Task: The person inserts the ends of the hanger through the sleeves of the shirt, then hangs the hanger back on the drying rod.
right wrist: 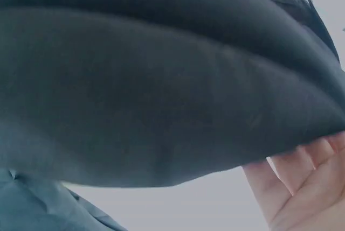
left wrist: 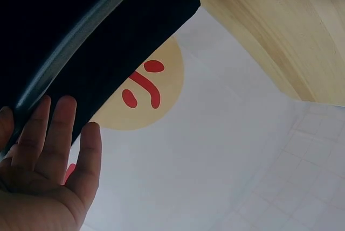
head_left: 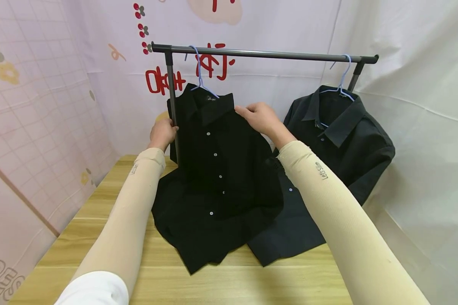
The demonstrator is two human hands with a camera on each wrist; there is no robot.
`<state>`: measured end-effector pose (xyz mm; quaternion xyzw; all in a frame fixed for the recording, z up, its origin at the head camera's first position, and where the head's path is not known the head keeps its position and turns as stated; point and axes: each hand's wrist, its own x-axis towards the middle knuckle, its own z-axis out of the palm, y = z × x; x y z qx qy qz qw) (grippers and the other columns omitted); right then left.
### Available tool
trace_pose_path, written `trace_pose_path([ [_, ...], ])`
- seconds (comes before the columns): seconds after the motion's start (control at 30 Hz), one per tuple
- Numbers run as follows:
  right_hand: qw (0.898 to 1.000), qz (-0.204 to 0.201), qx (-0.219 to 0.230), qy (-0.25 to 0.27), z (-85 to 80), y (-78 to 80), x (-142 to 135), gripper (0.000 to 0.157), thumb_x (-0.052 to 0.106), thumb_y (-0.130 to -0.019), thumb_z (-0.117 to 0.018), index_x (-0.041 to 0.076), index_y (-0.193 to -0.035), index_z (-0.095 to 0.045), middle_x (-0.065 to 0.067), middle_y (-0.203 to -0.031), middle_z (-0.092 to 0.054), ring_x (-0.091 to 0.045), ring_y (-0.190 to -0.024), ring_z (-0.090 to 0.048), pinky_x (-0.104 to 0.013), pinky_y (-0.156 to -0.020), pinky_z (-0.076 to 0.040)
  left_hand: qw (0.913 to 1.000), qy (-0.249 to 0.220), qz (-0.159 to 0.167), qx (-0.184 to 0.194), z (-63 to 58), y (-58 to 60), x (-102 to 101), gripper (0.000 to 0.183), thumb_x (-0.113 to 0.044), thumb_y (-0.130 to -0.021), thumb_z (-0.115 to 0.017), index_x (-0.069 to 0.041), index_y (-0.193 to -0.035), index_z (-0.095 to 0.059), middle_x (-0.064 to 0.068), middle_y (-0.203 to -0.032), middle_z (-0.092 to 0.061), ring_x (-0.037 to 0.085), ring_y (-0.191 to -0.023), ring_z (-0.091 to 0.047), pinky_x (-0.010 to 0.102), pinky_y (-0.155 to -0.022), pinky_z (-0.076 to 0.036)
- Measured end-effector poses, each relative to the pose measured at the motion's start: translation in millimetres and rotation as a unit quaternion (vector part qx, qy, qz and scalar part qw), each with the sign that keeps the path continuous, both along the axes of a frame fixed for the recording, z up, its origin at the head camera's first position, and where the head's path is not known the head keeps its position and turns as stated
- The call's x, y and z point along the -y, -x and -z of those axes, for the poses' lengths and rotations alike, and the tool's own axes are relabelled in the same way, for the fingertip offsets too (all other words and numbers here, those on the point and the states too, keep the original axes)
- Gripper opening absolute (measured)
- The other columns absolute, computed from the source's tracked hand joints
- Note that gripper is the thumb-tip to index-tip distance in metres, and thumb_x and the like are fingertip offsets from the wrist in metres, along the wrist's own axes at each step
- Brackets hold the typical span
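Note:
A black button-up shirt [head_left: 236, 169] hangs from a light blue hanger [head_left: 199, 72] at the rack's left end, its lower part spread over the table. My left hand [head_left: 163, 133] is at the rack's left post [head_left: 171, 80], beside the shirt's edge. In the left wrist view, the post runs between the thumb and fingers [left wrist: 59, 128], which lie against the black cloth [left wrist: 135, 42]. My right hand [head_left: 261, 117] pinches the shirt near its collar and shoulder. Seen from the right wrist, the fingertips of that hand [right wrist: 302, 188] disappear behind the cloth edge [right wrist: 161, 134].
A second dark shirt [head_left: 339, 127] hangs on another blue hanger [head_left: 343, 78] at the right end of the rack's grey bar [head_left: 267, 54]. The rack stands on a wooden table [head_left: 137, 284]. Printed white curtains [head_left: 110, 93] enclose the back and sides.

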<state>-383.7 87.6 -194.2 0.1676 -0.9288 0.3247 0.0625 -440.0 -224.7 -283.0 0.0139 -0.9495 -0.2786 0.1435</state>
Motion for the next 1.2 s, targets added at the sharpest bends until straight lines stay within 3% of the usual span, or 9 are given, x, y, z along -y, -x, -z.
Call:
trace_pose_path([
  [0.17,0.999,0.005,0.021,0.027,-2.1,2.0,-10,0.061,0.055,-0.103,-0.040,0.007,-0.129,-0.066,-0.009,-0.125,-0.065,-0.024,-0.116,-0.059,-0.042,-0.101,-0.043,1.0000,-0.007,0.002,-0.002,-1.9,-1.0,0,0.027,-0.019,-0.104,-0.049,0.004,-0.110,-0.062,0.022,-0.103,-0.063,0.038,-0.091,-0.058,0.051,-0.082,-0.046],
  [0.27,0.999,0.015,0.019,0.030,-2.8,2.3,-17,0.060,0.055,-0.103,-0.039,0.007,-0.129,-0.066,-0.010,-0.123,-0.067,-0.025,-0.111,-0.062,-0.043,-0.101,-0.043,1.0000,-0.004,0.001,-0.003,-0.9,0.5,1,0.027,-0.019,-0.104,-0.049,0.004,-0.111,-0.061,0.022,-0.105,-0.063,0.038,-0.092,-0.058,0.052,-0.081,-0.046],
  [0.33,0.999,0.028,0.011,0.025,-2.3,2.6,-23,0.060,0.055,-0.104,-0.038,0.008,-0.128,-0.066,-0.008,-0.122,-0.068,-0.025,-0.110,-0.062,-0.043,-0.100,-0.043,0.9996,0.028,0.003,0.001,1.1,-0.3,1,0.026,-0.017,-0.102,-0.050,0.005,-0.111,-0.061,0.024,-0.107,-0.064,0.040,-0.094,-0.060,0.054,-0.081,-0.048],
  [0.5,0.998,0.064,-0.013,-0.002,1.9,5.6,-40,0.057,0.053,-0.104,-0.039,0.010,-0.127,-0.068,-0.008,-0.120,-0.069,-0.025,-0.111,-0.061,-0.044,-0.093,-0.045,0.9916,0.126,0.021,0.019,17.4,-6.8,7,0.026,-0.016,-0.099,-0.049,0.002,-0.087,-0.063,0.026,-0.097,-0.067,0.044,-0.091,-0.064,0.058,-0.075,-0.052],
  [0.57,0.996,0.076,-0.029,-0.017,5.0,6.9,-49,0.055,0.051,-0.104,-0.039,0.009,-0.125,-0.069,-0.009,-0.119,-0.069,-0.026,-0.111,-0.060,-0.045,-0.091,-0.046,0.9891,0.142,0.029,0.024,27.3,-9.0,11,0.031,-0.017,-0.099,-0.049,-0.002,-0.074,-0.061,0.022,-0.087,-0.066,0.043,-0.084,-0.064,0.056,-0.071,-0.052],
  [0.67,0.993,0.097,-0.061,-0.034,14.9,9.4,-65,0.052,0.048,-0.105,-0.040,0.008,-0.119,-0.071,-0.012,-0.111,-0.069,-0.029,-0.103,-0.060,-0.045,-0.084,-0.044,0.9857,0.160,0.041,0.031,41.4,-12.4,15,0.032,-0.019,-0.099,-0.052,-0.006,-0.071,-0.058,0.017,-0.079,-0.063,0.039,-0.078,-0.063,0.053,-0.068,-0.050],
  [0.8,0.986,0.126,-0.094,-0.049,42.4,10.2,-92,0.049,0.045,-0.105,-0.042,0.005,-0.113,-0.070,-0.017,-0.104,-0.066,-0.034,-0.093,-0.058,-0.048,-0.080,-0.043,0.9810,0.181,0.066,0.017,63.2,-20.6,18,0.024,-0.022,-0.100,-0.055,-0.002,-0.088,-0.062,0.018,-0.085,-0.065,0.038,-0.082,-0.063,0.054,-0.072,-0.049],
  [0.97,0.981,0.158,-0.097,-0.053,94.1,0.6,-121,0.049,0.042,-0.105,-0.044,0.005,-0.131,-0.061,-0.019,-0.128,-0.061,-0.039,-0.115,-0.055,-0.057,-0.097,-0.040,0.9760,0.196,0.090,-0.029,93.3,-41.4,20,0.042,-0.030,-0.101,-0.058,0.006,-0.123,-0.059,0.028,-0.115,-0.063,0.045,-0.103,-0.061,0.059,-0.087,-0.047],
  [1.2,0.974,0.178,-0.115,-0.074,175.5,-23.6,-146,0.051,0.037,-0.104,-0.048,0.001,-0.140,-0.051,-0.025,-0.143,-0.048,-0.044,-0.130,-0.044,-0.061,-0.106,-0.034,0.9728,0.201,0.089,-0.072,128.8,-73.7,29,0.060,-0.044,-0.099,-0.058,0.004,-0.135,-0.051,0.032,-0.134,-0.050,0.049,-0.125,-0.044,0.066,-0.101,-0.031],
])
